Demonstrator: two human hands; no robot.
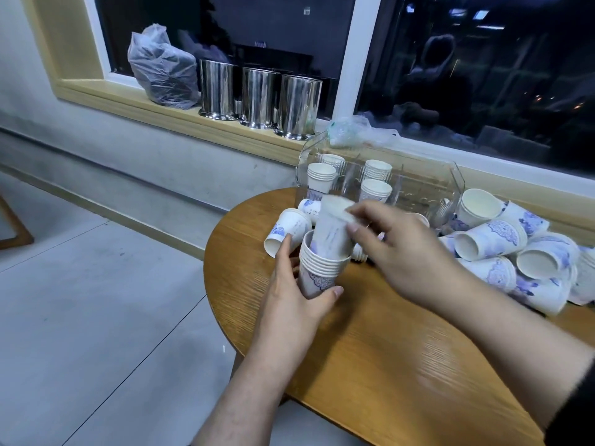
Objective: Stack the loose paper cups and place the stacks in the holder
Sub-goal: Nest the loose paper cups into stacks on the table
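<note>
My left hand (297,292) grips a stack of several white paper cups with blue print (322,268), upright just above the round wooden table (370,349). My right hand (396,249) pinches the rim of a single cup (333,230) that sits partway inside the stack's top. Behind them stands a clear plastic holder (418,188) with short cup stacks (322,178) in its left compartments. Its right compartments hold nothing I can see. Loose cups (502,249) lie piled on their sides at the table's right. Two more loose cups (286,230) lie left of the stack.
Three shiny steel canisters (260,98) and a grey plastic bag (164,72) stand on the windowsill at the back. A crumpled clear bag (351,130) lies behind the holder. The table's edge drops to a tiled floor (96,317) on the left.
</note>
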